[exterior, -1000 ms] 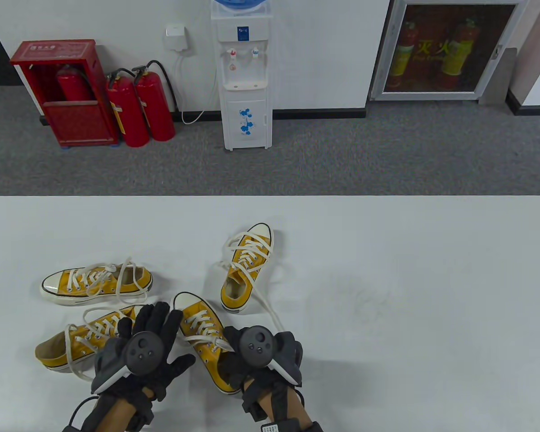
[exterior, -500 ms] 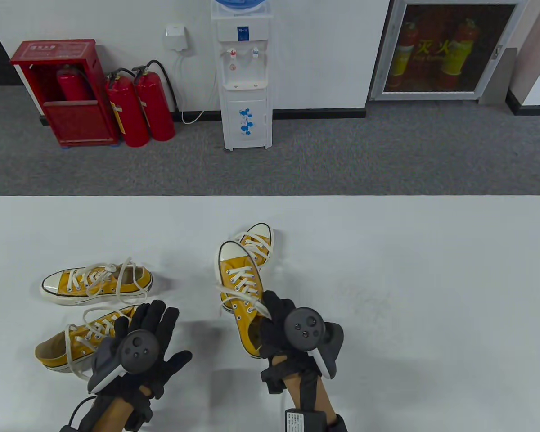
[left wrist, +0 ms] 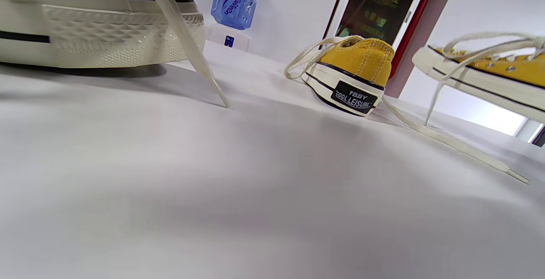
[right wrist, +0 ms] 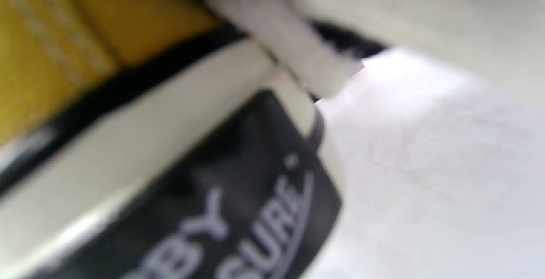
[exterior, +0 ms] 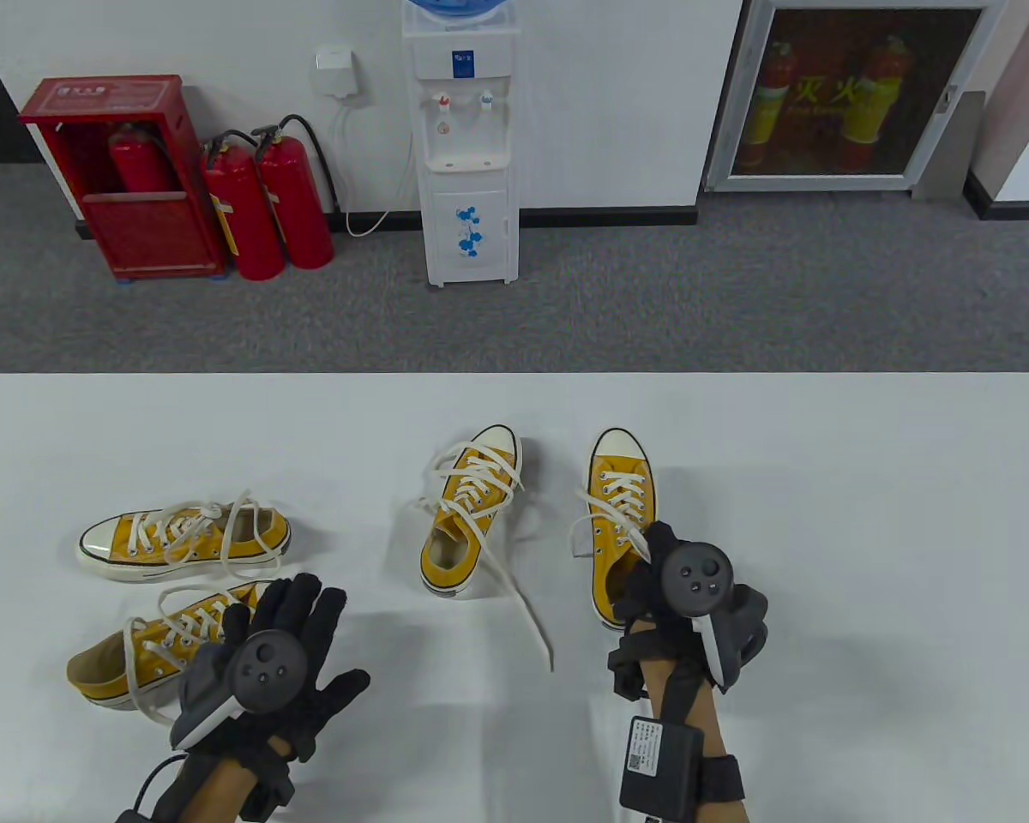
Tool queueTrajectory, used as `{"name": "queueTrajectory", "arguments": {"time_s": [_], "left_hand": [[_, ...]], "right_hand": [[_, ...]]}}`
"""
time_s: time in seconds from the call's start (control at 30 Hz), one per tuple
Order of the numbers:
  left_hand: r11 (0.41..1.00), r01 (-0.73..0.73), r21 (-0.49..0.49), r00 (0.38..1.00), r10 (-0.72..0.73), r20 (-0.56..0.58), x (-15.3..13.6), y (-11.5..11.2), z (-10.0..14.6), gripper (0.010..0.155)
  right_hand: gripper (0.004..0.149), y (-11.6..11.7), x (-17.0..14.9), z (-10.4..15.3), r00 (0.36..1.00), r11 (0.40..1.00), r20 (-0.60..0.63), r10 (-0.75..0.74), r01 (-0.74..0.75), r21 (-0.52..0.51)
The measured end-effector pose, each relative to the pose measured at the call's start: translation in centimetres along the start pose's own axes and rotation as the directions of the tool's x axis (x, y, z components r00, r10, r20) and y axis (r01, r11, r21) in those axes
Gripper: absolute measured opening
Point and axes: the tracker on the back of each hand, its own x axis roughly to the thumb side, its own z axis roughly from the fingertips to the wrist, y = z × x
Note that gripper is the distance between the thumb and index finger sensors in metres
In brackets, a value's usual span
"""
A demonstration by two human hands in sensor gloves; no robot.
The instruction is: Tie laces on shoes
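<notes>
Gripping the heel of a yellow sneaker (exterior: 619,506) on the white counter (exterior: 823,531), the right hand (exterior: 695,591) sits at the right.

Table view: its fingers are hidden under the tracker (I cannot tell how they lie); the left hand (exterior: 279,660) has fingers (exterior: 296,600) spread flat beside a second sneaker (exterior: 150,647), with two more beyond.
Left wrist view: the middle sneaker (left wrist: 355,72) stands ahead, lace (left wrist: 447,142) trailing loose.
Right wrist view: a blurred heel label (right wrist: 238,211) fills the frame.
</notes>
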Motion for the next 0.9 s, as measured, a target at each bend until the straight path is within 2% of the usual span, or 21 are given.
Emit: {"name": "queueTrajectory", "arguments": {"time_s": [0.33,0.63,0.9], "left_hand": [[1.000,0.011,0.000,1.000,-0.011,0.010,0.3,-0.2,0.0,0.097],[1.000,-0.013,0.010,1.000,0.013,0.009,0.2,-0.2,0.0,0.096],[1.000,-0.012,0.006,1.000,0.012,0.005,0.1,-0.2,0.0,0.096]], "right_hand": [[0.051,1.3,-2.9,-2.3,0.996,0.999,-0.077,0.051,-0.050,0.020],[0.051,2.4,-4.3,-2.4,0.996,0.999,-0.089,0.008,-0.003,0.053],[0.058,2.0,-4.6,-2.4,0.994,0.996,-0.110,-0.012,0.022,0.086]]}}
